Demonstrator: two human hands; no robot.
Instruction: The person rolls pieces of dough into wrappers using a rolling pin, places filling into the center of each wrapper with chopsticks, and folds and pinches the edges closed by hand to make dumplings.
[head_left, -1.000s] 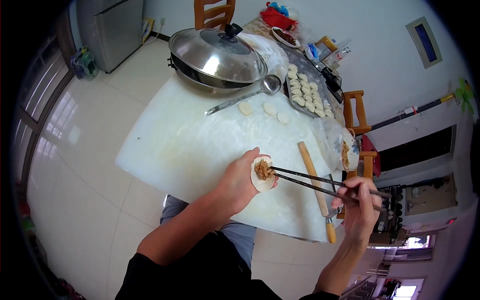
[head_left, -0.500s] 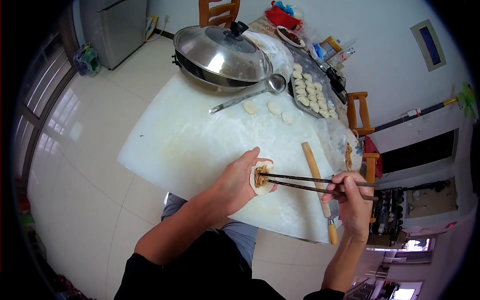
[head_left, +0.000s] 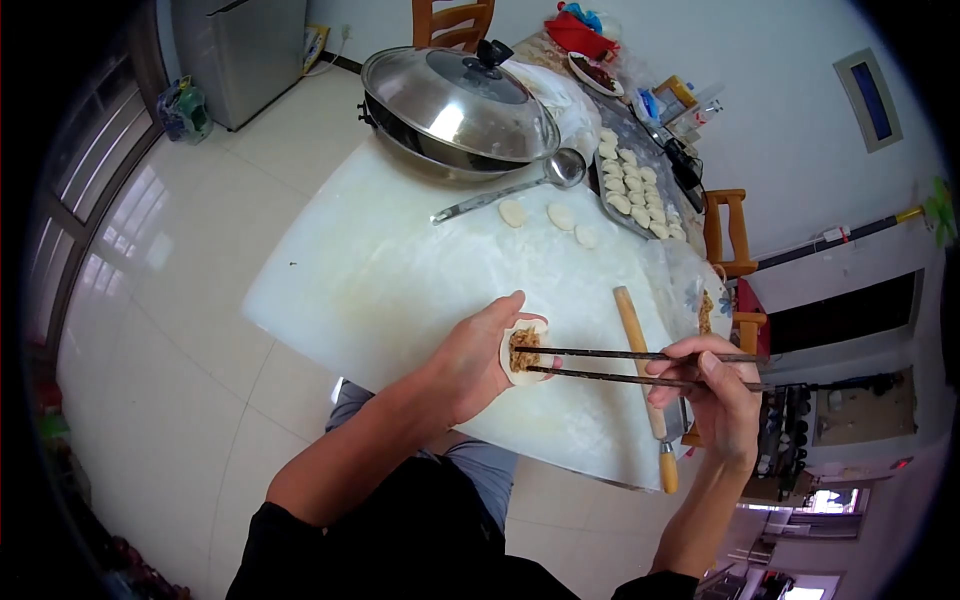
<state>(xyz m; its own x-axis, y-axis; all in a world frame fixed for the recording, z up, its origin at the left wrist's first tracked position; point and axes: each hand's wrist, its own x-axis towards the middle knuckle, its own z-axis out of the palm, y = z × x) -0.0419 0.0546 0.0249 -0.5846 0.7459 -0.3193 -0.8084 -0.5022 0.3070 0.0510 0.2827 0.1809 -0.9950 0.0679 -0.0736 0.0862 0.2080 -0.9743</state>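
Note:
In my left hand (head_left: 478, 362) lies a round dumpling wrapper (head_left: 521, 376), cupped in the palm and fingers. A mound of brown filling (head_left: 525, 350) sits in the middle of it. My right hand (head_left: 718, 392) grips a pair of dark chopsticks (head_left: 610, 354), held slightly apart, with their tips at the filling. Under the chopsticks a wooden rolling pin (head_left: 635, 345) lies on the white board (head_left: 380, 270). Beside the pin is a knife or scraper with a wooden handle (head_left: 668, 468), its blade partly hidden by my right hand.
Several flat wrappers (head_left: 560, 216) lie near a metal ladle (head_left: 520, 188). A lidded wok (head_left: 455, 110) stands at the board's far side. To its right, a tray holds several folded dumplings (head_left: 630, 190). A patterned dish of filling (head_left: 706, 312) is at the right, behind a plastic bag (head_left: 668, 270).
The chopsticks have shifted slightly and their tips stand a little farther apart on the filling. My left hand still holds the wrapper. The whole view has moved slightly.

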